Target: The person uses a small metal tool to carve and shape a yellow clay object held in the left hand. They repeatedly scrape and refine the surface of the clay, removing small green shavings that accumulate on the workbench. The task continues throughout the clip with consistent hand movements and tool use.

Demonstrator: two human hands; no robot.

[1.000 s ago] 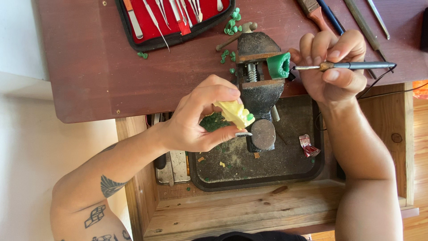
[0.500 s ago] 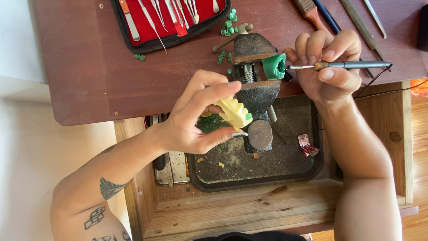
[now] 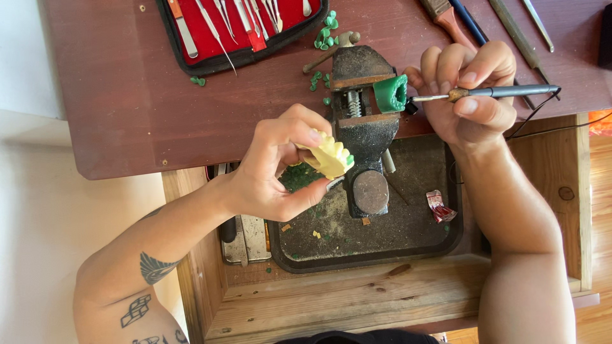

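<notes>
My left hand [image 3: 277, 167] pinches a pale yellow carved piece [image 3: 330, 156] with small green specks, just left of a dark bench vise [image 3: 362, 130]. A green wax ring [image 3: 390, 93] is clamped at the vise's jaws. My right hand [image 3: 468, 95] holds a thin pen-like tool [image 3: 494, 93] with a dark cord; its metal tip points left and reaches the green ring.
A red-lined case of metal instruments [image 3: 239, 25] lies open at the back of the brown bench [image 3: 127, 108]. Green wax bits [image 3: 326, 35] lie near the vise. Files and handled tools [image 3: 484, 25] rest at the back right. A dark tray [image 3: 408, 245] with debris sits in the wooden drawer [image 3: 357, 296].
My left hand has curled its fingers and turned the yellow piece slightly, staying beside the vise. My right hand and the tool have stayed at the green ring.
</notes>
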